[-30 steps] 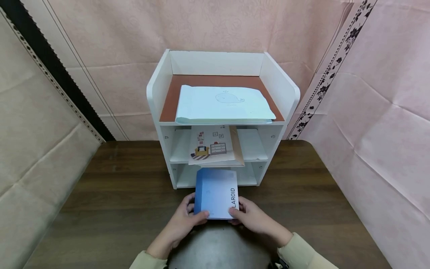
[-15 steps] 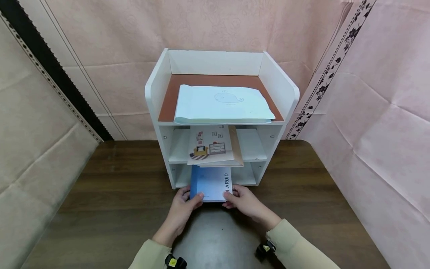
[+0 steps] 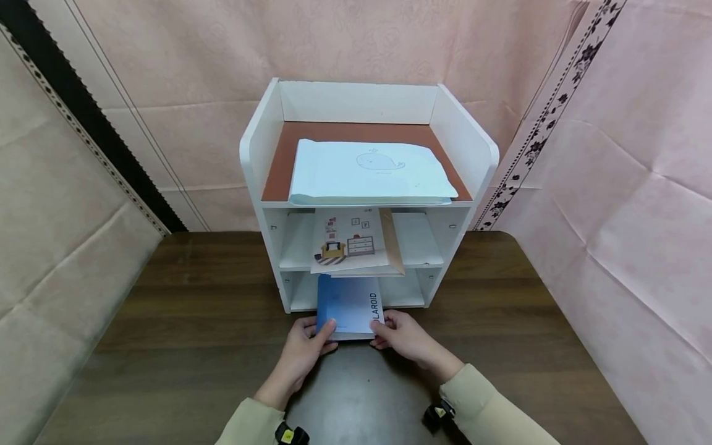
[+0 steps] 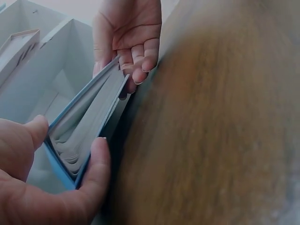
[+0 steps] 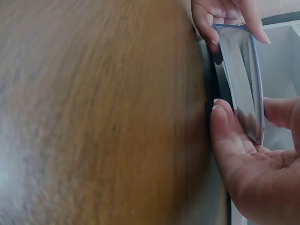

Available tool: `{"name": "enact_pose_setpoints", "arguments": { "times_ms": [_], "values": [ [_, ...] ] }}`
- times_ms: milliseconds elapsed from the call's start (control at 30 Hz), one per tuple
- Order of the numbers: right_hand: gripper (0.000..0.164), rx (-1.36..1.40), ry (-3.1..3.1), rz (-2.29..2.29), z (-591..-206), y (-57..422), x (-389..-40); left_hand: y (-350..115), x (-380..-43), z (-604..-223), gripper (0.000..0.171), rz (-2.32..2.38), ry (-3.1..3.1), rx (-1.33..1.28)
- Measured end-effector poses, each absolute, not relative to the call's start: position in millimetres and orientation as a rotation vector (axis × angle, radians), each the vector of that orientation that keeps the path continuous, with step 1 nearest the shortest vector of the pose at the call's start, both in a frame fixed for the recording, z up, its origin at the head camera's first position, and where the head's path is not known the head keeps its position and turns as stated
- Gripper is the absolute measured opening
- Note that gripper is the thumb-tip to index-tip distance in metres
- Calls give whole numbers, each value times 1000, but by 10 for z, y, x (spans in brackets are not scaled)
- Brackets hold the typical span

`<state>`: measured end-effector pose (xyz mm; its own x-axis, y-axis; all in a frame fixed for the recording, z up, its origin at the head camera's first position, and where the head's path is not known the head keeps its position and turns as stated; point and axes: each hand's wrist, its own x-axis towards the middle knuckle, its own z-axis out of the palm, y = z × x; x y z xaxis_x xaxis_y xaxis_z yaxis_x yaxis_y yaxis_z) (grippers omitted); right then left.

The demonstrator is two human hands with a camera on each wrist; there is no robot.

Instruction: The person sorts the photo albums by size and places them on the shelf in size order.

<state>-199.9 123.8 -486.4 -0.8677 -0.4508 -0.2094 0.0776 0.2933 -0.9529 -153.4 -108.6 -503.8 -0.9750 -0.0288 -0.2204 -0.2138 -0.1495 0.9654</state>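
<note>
A blue photo album [image 3: 349,303] with the letters "LAROID" on its cover lies partly inside the lowest compartment of the white shelf [image 3: 257,185]. Its near end sticks out over the table, and its far end is hidden under the shelf above. My left hand [image 3: 303,349] pinches the album's near left corner, thumb on the cover and fingers below. At the near right corner my right hand [image 3: 406,340] grips it the same way. The left wrist view shows the pages [image 4: 86,117] between the two covers, which stand slightly apart.
Two flat books or boxes [image 3: 356,244] lie on the middle shelf, jutting out above the album. A pale blue folder [image 3: 372,173] with a whale drawing rests on the brown top. The shelf stands on a dark wooden table [image 3: 183,346] before pink cloth [image 3: 356,43].
Both hands have carried the album forward into the lowest compartment. Over the last half second, its near end has dropped slightly toward me and the cover has tilted a little.
</note>
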Motion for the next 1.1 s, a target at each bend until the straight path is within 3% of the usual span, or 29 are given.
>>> {"name": "enact_pose_setpoints", "arguments": {
  "times_ms": [367, 700, 1100],
  "values": [
    [42, -443, 2157, -1452, -4880, 1283, -2024, -1148, -1544, -4983, 75, 2138, 2013, -241],
    [36, -414, 2224, -1472, -4951, 1225, -2028, -1252, -1581, -4970, 75, 1860, 2286, -218],
    [31, -319, 2302, -1520, -4950, 1142, -2122, -1244, -1667, -4997, 69, 2198, 1965, -290]
  ]
}}
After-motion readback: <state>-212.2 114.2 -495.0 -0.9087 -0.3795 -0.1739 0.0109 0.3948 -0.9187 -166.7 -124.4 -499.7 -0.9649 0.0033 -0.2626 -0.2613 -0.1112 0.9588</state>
